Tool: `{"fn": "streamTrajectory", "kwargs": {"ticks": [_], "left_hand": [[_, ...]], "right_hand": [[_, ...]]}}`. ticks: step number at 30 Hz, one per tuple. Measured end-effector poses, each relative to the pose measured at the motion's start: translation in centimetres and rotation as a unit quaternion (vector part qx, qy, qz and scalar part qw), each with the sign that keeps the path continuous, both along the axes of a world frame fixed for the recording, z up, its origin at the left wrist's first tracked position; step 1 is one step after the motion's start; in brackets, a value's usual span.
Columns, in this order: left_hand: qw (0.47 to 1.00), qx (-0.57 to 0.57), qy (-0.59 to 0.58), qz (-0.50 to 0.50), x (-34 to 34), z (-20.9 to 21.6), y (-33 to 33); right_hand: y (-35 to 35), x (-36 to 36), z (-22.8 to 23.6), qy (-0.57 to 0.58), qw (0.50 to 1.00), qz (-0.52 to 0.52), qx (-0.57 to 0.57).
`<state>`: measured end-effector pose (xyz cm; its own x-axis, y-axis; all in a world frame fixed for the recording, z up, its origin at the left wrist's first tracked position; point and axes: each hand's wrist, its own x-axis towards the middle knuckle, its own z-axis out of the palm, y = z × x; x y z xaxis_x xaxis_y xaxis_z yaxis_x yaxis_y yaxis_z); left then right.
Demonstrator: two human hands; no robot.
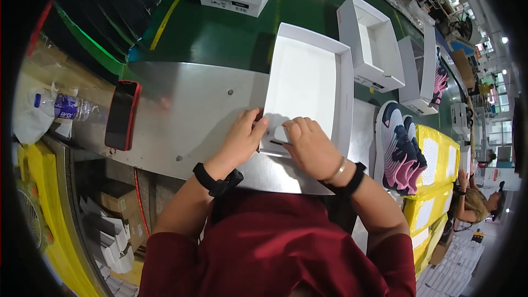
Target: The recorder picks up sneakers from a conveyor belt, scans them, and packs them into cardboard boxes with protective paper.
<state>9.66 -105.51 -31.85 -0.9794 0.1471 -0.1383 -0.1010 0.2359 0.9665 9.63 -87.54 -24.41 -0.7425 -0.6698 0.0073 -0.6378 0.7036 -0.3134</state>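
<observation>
Steel worktop [187,110] runs beside a green conveyor belt [220,33] in a busy packing hall, with more white boxes riding the belt further off. At the far left lie a plastic water bottle [63,106] and a phone in a red case [122,114], both well apart from the hands.

Nearer the middle, the left hand [241,135] rests at the near-left corner of an open white shoe box [305,82], its fingers [257,124] curled and pressing on the box's near edge. The box lies straight ahead of both hands, its long axis running away from the person toward the belt, its inside bare.

Just to the right, the right hand [311,146] is bent at the knuckles over the same near edge, pinching what looks like a small white label or tag [279,135] against the box wall; how tightly it grips I cannot tell. Both hands touch the box and lie about equally near it, wrists low, forearms converging from the lower edge.

Further right, a pair of navy and pink shoes [399,148] sits beside yellow wrapped bundles [434,170].
</observation>
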Motion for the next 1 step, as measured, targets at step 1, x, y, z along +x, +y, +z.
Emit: {"fn": "streamTrajectory", "kwargs": {"ticks": [1], "left_hand": [[1.0,0.003,0.003,0.004,-0.26,0.04,-0.02]], "right_hand": [[-0.15,-0.18,-0.85,0.008,1.0,-0.012,-0.003]]}}
